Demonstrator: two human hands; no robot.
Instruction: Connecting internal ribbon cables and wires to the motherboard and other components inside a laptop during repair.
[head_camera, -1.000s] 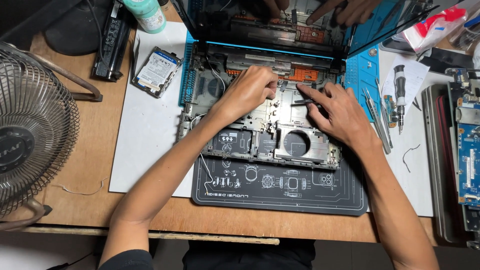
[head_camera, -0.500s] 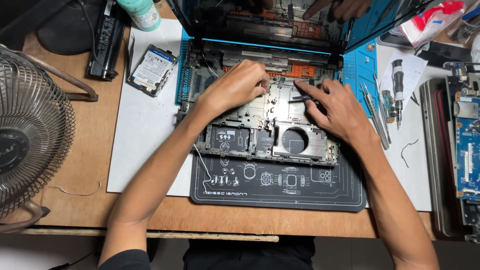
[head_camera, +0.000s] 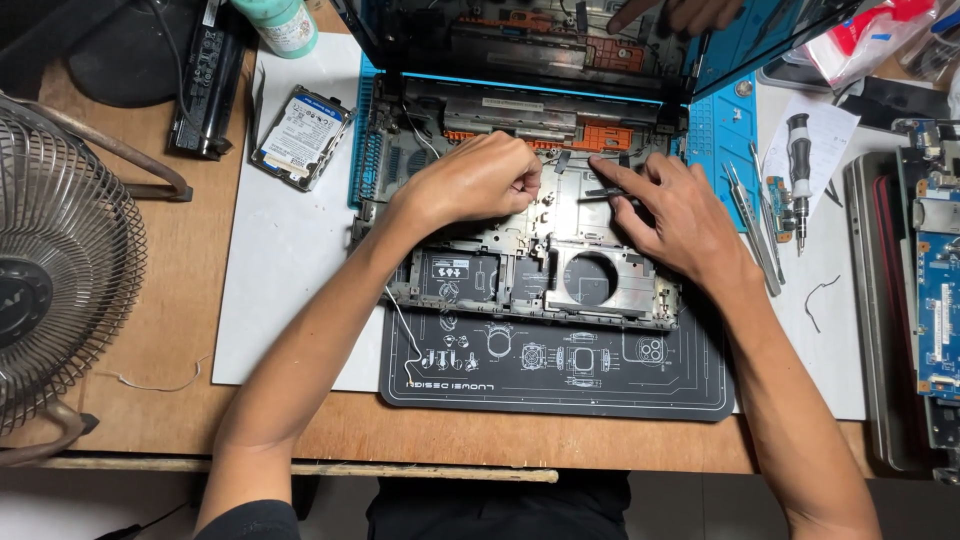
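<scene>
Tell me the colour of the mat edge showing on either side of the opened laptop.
Bright blue mat, clearest in the head view.

hard drive (head_camera: 300, 136) white rectangular label (upper left) | bottle (head_camera: 283, 22) pale label; top edge | plastic bag (head_camera: 862, 38) red-white; top right

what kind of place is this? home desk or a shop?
Likely an electronics repair bench, home or shop unclear. A stripped laptop chassis lies on a black repair mat, a loose hard drive sits nearby, and a screwdriver and bare circuit boards lie at the right.
</scene>
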